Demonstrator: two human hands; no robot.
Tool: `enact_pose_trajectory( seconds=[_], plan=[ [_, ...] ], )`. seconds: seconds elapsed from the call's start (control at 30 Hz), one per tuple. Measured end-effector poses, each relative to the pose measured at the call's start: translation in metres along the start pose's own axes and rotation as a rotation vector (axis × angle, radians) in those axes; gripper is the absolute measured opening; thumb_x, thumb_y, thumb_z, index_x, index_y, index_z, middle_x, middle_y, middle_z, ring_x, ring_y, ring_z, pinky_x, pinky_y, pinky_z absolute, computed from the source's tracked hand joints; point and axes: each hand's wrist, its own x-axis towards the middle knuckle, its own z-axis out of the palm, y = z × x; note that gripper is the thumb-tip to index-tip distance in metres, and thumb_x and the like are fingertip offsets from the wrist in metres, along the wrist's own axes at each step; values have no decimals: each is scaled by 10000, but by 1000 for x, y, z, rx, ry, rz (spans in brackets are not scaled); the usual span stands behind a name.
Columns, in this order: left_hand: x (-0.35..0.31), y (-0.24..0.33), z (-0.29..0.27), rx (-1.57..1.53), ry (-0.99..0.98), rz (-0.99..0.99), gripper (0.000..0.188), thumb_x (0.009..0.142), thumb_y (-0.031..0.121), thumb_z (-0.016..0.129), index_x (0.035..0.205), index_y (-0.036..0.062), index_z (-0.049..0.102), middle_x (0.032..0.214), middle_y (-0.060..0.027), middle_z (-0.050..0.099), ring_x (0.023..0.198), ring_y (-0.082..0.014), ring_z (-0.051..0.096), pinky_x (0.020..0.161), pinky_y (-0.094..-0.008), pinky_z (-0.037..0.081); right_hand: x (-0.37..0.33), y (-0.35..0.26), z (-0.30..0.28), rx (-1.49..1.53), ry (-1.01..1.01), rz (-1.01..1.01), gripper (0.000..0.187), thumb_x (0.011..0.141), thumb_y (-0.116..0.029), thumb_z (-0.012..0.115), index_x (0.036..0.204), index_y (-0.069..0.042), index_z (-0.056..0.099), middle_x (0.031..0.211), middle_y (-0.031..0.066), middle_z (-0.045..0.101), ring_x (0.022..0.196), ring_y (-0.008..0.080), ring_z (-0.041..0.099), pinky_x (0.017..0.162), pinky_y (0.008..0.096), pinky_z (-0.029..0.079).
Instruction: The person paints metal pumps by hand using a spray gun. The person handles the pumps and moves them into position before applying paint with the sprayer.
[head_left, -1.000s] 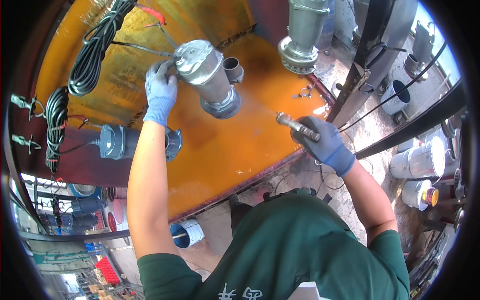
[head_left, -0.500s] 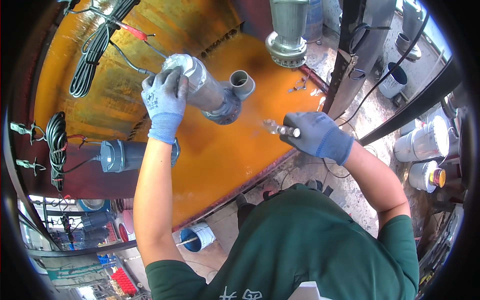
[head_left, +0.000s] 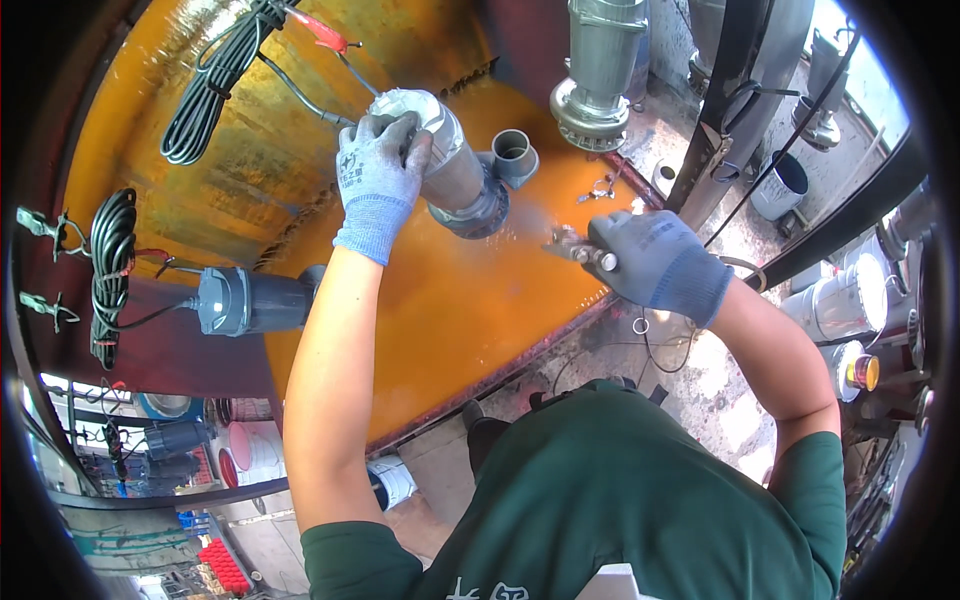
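Orange, wet-looking work table [head_left: 440, 320] fills the frame's centre w/ coiled black cables [head_left: 215, 85] upper left. Left hand [head_left: 382, 178] grips the top of a silver pump [head_left: 455, 165] lying tilted at upper centre — fingers wrapped round it. Right hand [head_left: 655, 262], centre right, is closed on a metal spray nozzle [head_left: 578, 250] aimed at the pump's base.

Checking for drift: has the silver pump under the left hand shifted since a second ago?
Yes. The silver pump has turned and moved toward the upright grey pump, under the left hand.

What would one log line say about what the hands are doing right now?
left hand: grips silver pump | right hand: holds spray nozzle, aimed at pump | surface: orange table
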Motion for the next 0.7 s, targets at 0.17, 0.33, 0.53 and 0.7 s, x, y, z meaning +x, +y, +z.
enact_pose_trajectory(
  seconds=[0.17, 0.33, 0.53, 0.7],
  plan=[
    [-1, -5, 5, -4, 0, -19, 324, 923, 308, 772, 1203, 148, 790, 1173, -144, 680, 1108, -380, 574, 992, -484, 487, -3, 6, -15, 122, 114, 92, 270, 964, -280, 729, 1040, -57, 596, 834, 179, 671, 798, 389, 705, 703, 500, 539],
    [3, -9, 10, 54, 1, -16, 318, 923, 311, 778, 1197, 150, 792, 1164, -156, 668, 1103, -386, 573, 994, -489, 481, -23, 39, 19, 216, 115, 335, 288, 959, -286, 741, 1095, -56, 632, 887, 198, 696, 831, 409, 706, 724, 490, 547],
    [5, -17, 13, 103, 2, 1, 319, 939, 331, 758, 1186, 131, 784, 1164, -167, 669, 1105, -391, 578, 1005, -500, 463, -23, 27, 46, 778, 108, 426, 168, 958, -185, 723, 1031, -41, 677, 851, 152, 731, 808, 324, 736, 757, 392, 558],
    [7, -22, 14, 132, -34, -25, 313, 948, 339, 742, 1181, 134, 785, 1118, -148, 662, 1088, -384, 577, 1004, -491, 462, -19, 41, 47, 842, 162, 417, 178, 978, -207, 696, 1041, -41, 680, 809, 123, 712, 741, 289, 708, 729, 379, 546]
  ],
)
